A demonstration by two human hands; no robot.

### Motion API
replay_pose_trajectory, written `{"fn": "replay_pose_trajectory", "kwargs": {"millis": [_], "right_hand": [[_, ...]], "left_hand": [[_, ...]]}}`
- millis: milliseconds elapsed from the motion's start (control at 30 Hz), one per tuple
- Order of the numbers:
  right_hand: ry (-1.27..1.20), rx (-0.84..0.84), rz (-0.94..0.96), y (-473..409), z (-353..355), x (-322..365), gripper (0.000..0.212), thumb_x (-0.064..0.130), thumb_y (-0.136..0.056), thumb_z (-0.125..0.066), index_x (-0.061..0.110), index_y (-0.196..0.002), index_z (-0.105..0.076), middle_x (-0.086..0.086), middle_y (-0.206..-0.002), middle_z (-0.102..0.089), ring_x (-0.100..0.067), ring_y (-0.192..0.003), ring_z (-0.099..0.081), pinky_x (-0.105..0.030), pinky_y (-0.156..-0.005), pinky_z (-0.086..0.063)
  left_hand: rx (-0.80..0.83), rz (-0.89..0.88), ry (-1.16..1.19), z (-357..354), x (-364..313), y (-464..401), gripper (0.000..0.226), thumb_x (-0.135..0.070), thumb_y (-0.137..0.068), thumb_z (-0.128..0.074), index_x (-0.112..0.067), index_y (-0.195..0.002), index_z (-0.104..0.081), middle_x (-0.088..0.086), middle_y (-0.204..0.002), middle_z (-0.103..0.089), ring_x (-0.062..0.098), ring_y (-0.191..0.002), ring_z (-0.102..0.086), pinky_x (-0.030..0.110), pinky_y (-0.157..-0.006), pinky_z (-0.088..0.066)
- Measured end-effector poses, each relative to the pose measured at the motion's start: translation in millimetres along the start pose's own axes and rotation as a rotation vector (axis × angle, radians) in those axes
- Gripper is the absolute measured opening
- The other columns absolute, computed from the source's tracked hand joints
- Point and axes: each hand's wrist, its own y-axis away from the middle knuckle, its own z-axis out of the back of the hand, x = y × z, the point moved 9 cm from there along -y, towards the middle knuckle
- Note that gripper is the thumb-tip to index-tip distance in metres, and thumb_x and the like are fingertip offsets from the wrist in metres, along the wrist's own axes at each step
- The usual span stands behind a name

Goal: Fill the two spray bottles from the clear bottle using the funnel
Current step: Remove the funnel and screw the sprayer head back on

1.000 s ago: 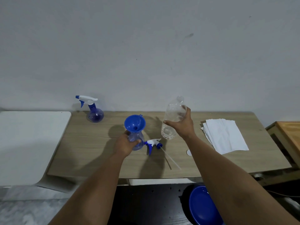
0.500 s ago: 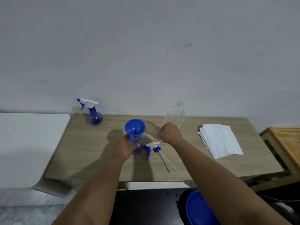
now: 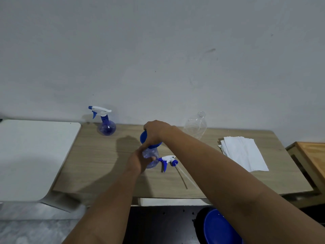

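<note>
The right hand (image 3: 154, 133) is closed over the funnel (image 3: 143, 137), which sits upright in the neck of the open spray bottle (image 3: 151, 156); the left hand (image 3: 140, 160) grips this bottle directly below, so the lift goes straight up, I think

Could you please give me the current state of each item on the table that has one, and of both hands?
Far spray bottle: upright, sprayer on.
Near spray bottle: open, funnel in its neck.
Funnel: gripped from above.
Loose sprayer: lying on the table.
Clear bottle: upright, uncapped, looks empty.
Napkins: stacked flat.
Left hand: holding the near spray bottle.
Right hand: gripping the funnel.
</note>
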Motion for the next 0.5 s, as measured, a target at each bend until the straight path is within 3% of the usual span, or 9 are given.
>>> {"fn": "replay_pose_trajectory", "kwargs": {"millis": [200,333,500], "right_hand": [[-0.020,-0.026,0.016,-2,13,-2,0.065,0.053,-0.075,-0.080,0.018,-0.127,-0.064,-0.004,-0.121,-0.066,-0.024,-0.104,-0.064,-0.035,-0.080,-0.056],[-0.040,0.008,0.008,2,8,-5,0.068,0.054,-0.076,-0.082,0.017,-0.130,-0.062,-0.004,-0.121,-0.065,-0.025,-0.104,-0.063,-0.034,-0.076,-0.053],[-0.005,-0.004,-0.036,2,15,-13,0.070,0.062,-0.067,-0.083,0.020,-0.118,-0.058,-0.001,-0.112,-0.065,-0.023,-0.098,-0.062,-0.036,-0.079,-0.053]], "left_hand": [[0.018,-0.032,-0.017,4,-7,4,0.058,-0.034,-0.079,-0.082,-0.020,-0.130,-0.059,-0.011,-0.103,-0.059,0.012,-0.096,-0.060,0.025,-0.081,-0.045],[0.031,-0.016,-0.020,3,-4,2,0.059,-0.033,-0.079,-0.081,-0.018,-0.132,-0.059,-0.011,-0.105,-0.059,0.009,-0.094,-0.056,0.024,-0.081,-0.043],[0.032,-0.045,-0.033,3,-2,-1,0.057,-0.031,-0.080,-0.082,-0.022,-0.131,-0.059,-0.012,-0.105,-0.061,0.009,-0.094,-0.058,0.023,-0.079,-0.045]]}}
